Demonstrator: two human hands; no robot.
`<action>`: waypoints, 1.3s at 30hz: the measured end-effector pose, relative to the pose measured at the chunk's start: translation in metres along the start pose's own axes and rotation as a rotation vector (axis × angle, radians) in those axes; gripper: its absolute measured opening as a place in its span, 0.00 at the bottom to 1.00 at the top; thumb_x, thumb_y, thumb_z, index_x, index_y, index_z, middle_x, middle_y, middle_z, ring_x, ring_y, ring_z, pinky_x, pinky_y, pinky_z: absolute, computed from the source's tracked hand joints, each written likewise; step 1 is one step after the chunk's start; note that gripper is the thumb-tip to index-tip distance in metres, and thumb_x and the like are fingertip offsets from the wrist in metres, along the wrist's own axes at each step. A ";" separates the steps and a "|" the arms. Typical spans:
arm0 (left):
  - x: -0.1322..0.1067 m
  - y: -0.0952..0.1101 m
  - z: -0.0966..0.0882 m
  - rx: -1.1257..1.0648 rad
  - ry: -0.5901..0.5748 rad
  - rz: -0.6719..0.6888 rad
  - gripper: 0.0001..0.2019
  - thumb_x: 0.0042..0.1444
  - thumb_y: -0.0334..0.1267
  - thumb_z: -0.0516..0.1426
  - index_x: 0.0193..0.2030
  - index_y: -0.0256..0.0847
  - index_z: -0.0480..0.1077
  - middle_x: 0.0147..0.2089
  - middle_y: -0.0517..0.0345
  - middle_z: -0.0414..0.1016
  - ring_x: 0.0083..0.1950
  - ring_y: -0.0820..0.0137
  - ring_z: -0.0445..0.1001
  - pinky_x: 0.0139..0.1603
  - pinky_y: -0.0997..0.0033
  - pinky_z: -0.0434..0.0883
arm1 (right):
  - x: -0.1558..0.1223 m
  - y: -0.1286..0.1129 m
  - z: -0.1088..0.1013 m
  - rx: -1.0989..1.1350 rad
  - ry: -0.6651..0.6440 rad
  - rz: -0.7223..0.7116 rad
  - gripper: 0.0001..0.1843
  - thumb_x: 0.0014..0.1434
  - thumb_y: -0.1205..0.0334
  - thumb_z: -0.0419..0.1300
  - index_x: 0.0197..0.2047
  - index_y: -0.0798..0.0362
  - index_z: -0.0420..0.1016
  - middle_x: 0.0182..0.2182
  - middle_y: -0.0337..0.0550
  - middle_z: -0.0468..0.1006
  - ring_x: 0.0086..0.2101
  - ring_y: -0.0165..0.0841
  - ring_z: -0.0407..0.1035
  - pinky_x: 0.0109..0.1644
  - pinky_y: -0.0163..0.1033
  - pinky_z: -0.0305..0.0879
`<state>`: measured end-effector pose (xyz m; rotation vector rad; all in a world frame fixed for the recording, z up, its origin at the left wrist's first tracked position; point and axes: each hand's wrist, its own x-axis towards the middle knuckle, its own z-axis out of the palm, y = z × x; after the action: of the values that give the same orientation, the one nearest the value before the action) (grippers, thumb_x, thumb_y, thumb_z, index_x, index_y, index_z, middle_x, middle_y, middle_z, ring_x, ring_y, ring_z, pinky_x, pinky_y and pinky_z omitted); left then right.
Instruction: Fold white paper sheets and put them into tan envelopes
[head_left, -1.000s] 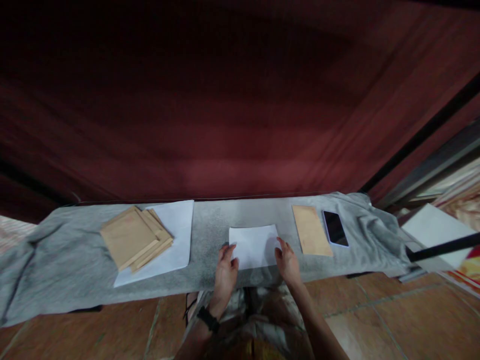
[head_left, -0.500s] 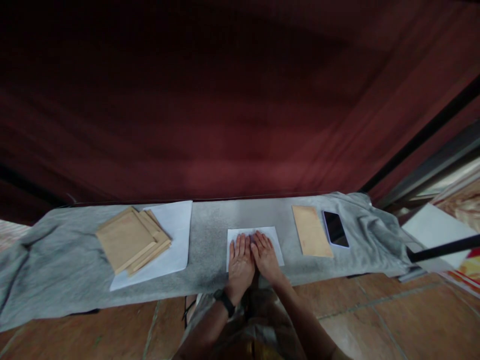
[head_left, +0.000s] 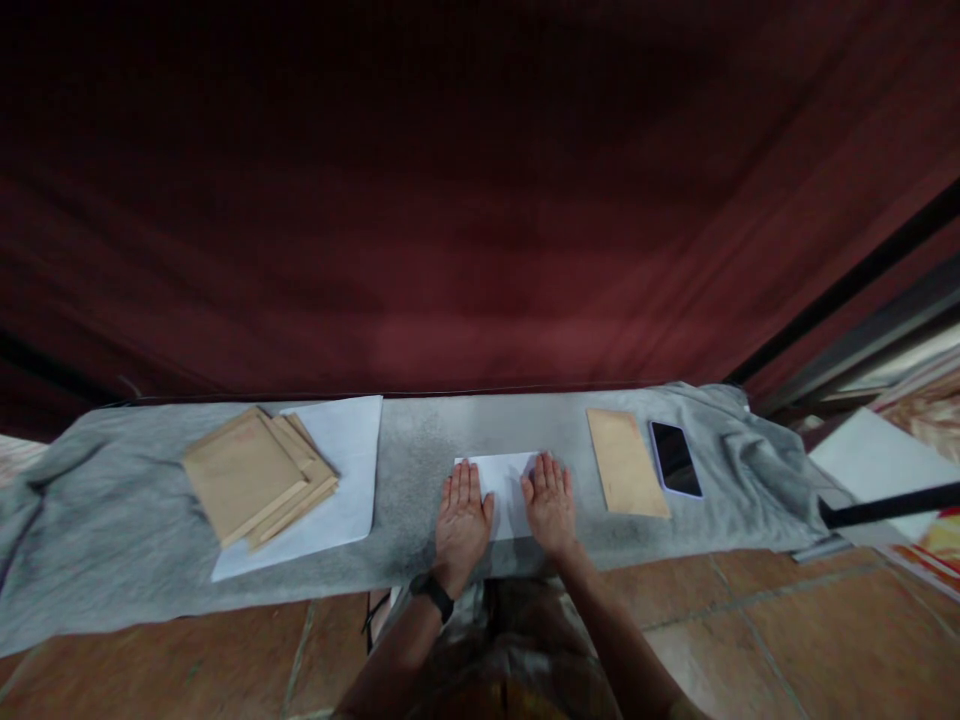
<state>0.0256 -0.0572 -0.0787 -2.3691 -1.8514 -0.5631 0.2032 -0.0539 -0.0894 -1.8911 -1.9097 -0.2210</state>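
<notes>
A white sheet of paper (head_left: 508,505) lies flat on the grey cloth in front of me. My left hand (head_left: 463,515) rests palm down over its left edge, fingers straight and thumb held out. Over the right edge lies my right hand (head_left: 550,505), also flat with its fingers stretched forward. The middle of the sheet shows between the two hands; its side edges are mostly covered. To the right of my right hand is a single brown envelope (head_left: 627,463), apart from it.
Several brown envelopes (head_left: 244,470) are piled on larger white sheets (head_left: 352,480) at the left. A phone (head_left: 676,460) lies right of the single envelope. Grey cloth (head_left: 120,500) covers the narrow table, with a dark red curtain (head_left: 450,300) behind it and black bars at the right.
My hands have slid apart from the middle of the white paper, the left one to its left edge and the right one to its right edge. The paper stays flat.
</notes>
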 end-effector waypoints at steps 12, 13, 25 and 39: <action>0.000 -0.006 0.001 -0.050 0.021 0.024 0.31 0.70 0.41 0.45 0.75 0.26 0.50 0.75 0.35 0.55 0.77 0.54 0.51 0.73 0.47 0.59 | -0.003 0.004 0.001 -0.027 -0.067 -0.107 0.30 0.74 0.54 0.47 0.74 0.59 0.56 0.70 0.57 0.61 0.69 0.45 0.55 0.71 0.53 0.49; 0.000 -0.006 0.001 -0.054 0.020 0.024 0.31 0.70 0.42 0.45 0.75 0.26 0.50 0.75 0.35 0.55 0.77 0.54 0.52 0.73 0.47 0.59 | -0.005 0.008 0.000 -0.034 -0.066 -0.098 0.31 0.74 0.53 0.46 0.74 0.59 0.55 0.70 0.58 0.61 0.69 0.45 0.56 0.71 0.54 0.49; 0.000 0.048 0.013 -0.076 -0.047 0.118 0.30 0.71 0.43 0.45 0.74 0.30 0.53 0.74 0.39 0.58 0.76 0.57 0.54 0.74 0.48 0.59 | -0.011 0.013 -0.007 -0.063 -0.134 -0.057 0.32 0.74 0.53 0.44 0.75 0.60 0.53 0.72 0.57 0.56 0.70 0.47 0.53 0.72 0.56 0.46; -0.017 -0.005 -0.015 0.011 -0.002 0.094 0.31 0.71 0.48 0.45 0.73 0.30 0.56 0.73 0.37 0.59 0.75 0.54 0.57 0.72 0.47 0.60 | -0.012 -0.017 -0.011 0.058 -0.111 -0.185 0.28 0.73 0.56 0.48 0.73 0.54 0.58 0.71 0.49 0.61 0.69 0.40 0.55 0.73 0.51 0.47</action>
<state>0.0142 -0.0755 -0.0715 -2.4352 -1.7277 -0.5396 0.1884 -0.0706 -0.0810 -1.7226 -2.1429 -0.1180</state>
